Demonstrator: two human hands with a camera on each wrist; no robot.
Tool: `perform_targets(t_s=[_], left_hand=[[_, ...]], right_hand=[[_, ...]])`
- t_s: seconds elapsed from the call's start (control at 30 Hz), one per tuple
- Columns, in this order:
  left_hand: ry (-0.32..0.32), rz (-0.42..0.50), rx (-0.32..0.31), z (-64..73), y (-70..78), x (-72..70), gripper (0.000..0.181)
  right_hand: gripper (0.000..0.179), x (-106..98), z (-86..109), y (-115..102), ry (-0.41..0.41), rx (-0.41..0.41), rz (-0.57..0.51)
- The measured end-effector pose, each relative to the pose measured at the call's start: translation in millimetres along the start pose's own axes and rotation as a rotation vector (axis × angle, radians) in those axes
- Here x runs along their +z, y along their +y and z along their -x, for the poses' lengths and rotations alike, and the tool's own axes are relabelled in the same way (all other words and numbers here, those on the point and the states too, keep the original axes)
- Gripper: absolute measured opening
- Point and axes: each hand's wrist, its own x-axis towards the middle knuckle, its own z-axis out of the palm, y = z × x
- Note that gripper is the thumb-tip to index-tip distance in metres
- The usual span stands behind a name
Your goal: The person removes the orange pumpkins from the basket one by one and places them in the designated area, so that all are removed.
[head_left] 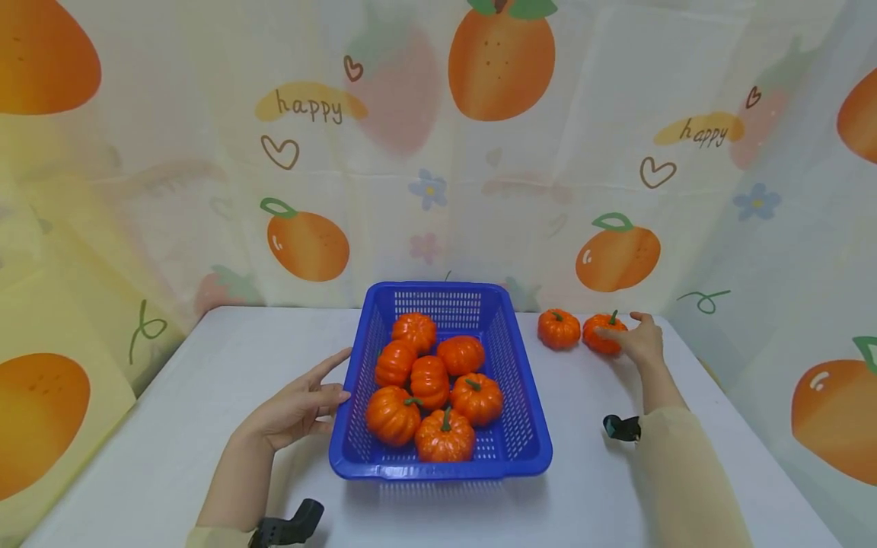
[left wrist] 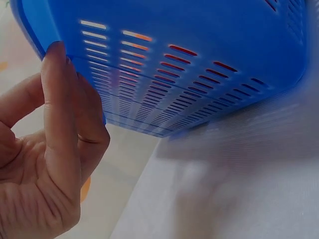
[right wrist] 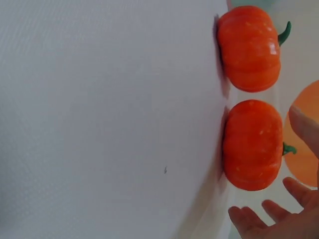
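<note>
A blue perforated plastic basket point(head_left: 529, 426) stands on the white table with several small orange pumpkins point(head_left: 445, 438) in it. My left hand point(head_left: 291, 411) is at the basket's left side, its fingertips touching the rim, as the left wrist view shows up close. Over at the back right, two more pumpkins sit side by side: a left one point(head_left: 558, 329) and a right one point(right wrist: 252, 145) with a green stem. Around that right pumpkin my right hand point(head_left: 640, 340) is spread, thumb and fingers apart; in the right wrist view a gap shows between fingers and pumpkin.
A fruit-printed cloth point(head_left: 425, 213) hangs right behind the table's back edge and along both sides. The white tabletop point(head_left: 151, 457) extends to the left of the basket. Each wrist carries a black camera, such as the left wrist's camera point(head_left: 288, 525).
</note>
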Motion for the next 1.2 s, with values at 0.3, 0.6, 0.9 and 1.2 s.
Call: perform_targets(t_s=[0.3, 0.6, 0.9, 1.2], left_hand=[[-0.005, 0.014, -0.010, 0.3, 2.2, 1.1, 0.083], [-0.004, 0.034, -0.008, 0.8, 2.3, 1.0, 0.084], [-0.022, 0.036, 0.009, 1.9, 2.3, 0.5, 0.083], [-0.051, 0.037, 0.033, 3.2, 2.7, 2.2, 0.084]], right_hand=[[0.087, 2, 3.7, -24, 0.159, -0.059, -0.076], [0.087, 0, 16.2, -67, 0.103, -0.261, -0.187], [0.087, -1, 46.8, -123, -0.022, -0.401, -0.269], [0.080, 9, 83.1, -165, -0.191, -0.537, -0.278]])
